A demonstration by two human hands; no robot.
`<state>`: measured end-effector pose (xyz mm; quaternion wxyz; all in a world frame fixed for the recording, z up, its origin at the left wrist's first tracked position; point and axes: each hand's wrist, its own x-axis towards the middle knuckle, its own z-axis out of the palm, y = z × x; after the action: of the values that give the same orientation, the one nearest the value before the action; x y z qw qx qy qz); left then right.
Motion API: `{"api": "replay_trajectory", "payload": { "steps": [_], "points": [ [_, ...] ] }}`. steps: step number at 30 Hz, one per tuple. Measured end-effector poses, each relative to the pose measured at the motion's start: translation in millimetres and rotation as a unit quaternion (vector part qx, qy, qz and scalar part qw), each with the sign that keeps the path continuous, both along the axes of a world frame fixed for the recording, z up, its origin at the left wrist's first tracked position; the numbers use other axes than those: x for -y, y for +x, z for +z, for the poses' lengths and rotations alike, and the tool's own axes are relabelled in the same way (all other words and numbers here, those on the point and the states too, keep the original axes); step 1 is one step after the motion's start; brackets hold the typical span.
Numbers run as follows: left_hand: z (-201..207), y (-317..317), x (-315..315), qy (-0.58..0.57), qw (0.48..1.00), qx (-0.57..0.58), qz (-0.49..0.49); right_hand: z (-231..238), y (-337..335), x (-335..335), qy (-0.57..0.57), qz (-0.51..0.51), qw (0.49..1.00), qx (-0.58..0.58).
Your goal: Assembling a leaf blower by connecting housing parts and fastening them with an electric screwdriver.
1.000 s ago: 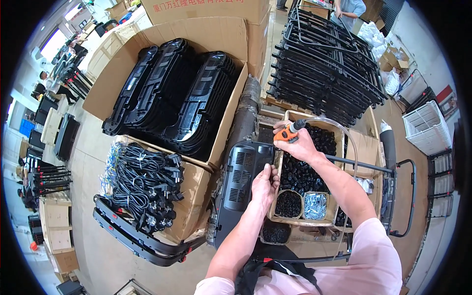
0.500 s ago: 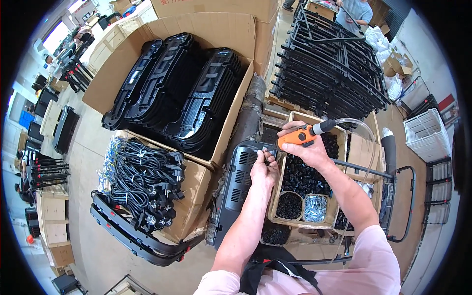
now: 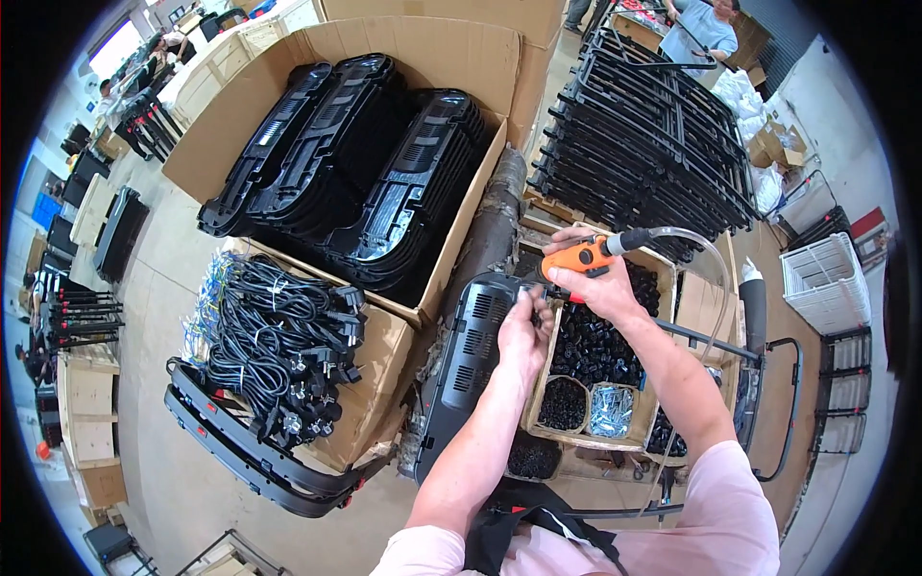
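Observation:
My right hand [image 3: 607, 288] is wrapped round an orange power screwdriver [image 3: 579, 258] with a black-and-grey end and a clear hose [image 3: 713, 252]. Close below the screwdriver, my left hand [image 3: 523, 336] has its thumb and fingertips pinched together. Whatever they hold is too small to make out. Both hands are by the upper right edge of a long black plastic cover [image 3: 473, 350] with slotted vents, which lies lengthwise in front of me. Part of the cover is hidden behind my left forearm.
A wooden tray [image 3: 594, 443] of black parts, dark screws [image 3: 563, 403] and silver screws [image 3: 612, 410] stands right. Left are a carton [image 3: 468, 252] of black covers and bundled power cables [image 3: 274, 331]. Black tubular frames [image 3: 639, 144] are stacked beyond, with a co-worker [image 3: 699, 34] behind.
My left hand has shifted slightly right and down, its fingertips turned more toward the screwdriver. At the far right, the co-worker has come further into view and the top frame has moved.

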<state>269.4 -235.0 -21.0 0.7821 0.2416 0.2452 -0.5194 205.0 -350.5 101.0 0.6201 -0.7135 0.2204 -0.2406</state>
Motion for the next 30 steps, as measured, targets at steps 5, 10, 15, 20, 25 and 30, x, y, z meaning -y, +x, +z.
{"api": "replay_trajectory", "payload": {
  "steps": [5,10,15,20,25,30],
  "points": [
    [-5.0,-25.8,-32.5,-0.013,0.987,0.125,-0.105,-11.9,25.3,5.6,-0.023,0.008,0.999,-0.026],
    [-6.8,-31.2,-50.2,0.007,0.985,0.137,-0.108,-30.7,38.1,9.1,-0.08,0.028,0.993,-0.076],
    [-3.9,-23.9,-59.5,0.01,0.993,0.097,-0.064,-29.6,47.2,5.3,-0.12,0.039,0.987,-0.101],
    [-9.7,-18.1,-62.8,0.003,0.996,0.076,-0.049,-24.2,50.4,1.8,-0.151,0.05,0.979,-0.124],
    [-6.3,-13.0,-61.4,0.026,0.997,0.057,-0.051,-24.6,50.8,2.8,-0.163,0.057,0.975,-0.139],
    [-1.4,-7.6,-60.6,0.058,0.997,0.028,-0.047,-28.7,52.4,2.0,-0.179,0.058,0.972,-0.139]
  ]
}}
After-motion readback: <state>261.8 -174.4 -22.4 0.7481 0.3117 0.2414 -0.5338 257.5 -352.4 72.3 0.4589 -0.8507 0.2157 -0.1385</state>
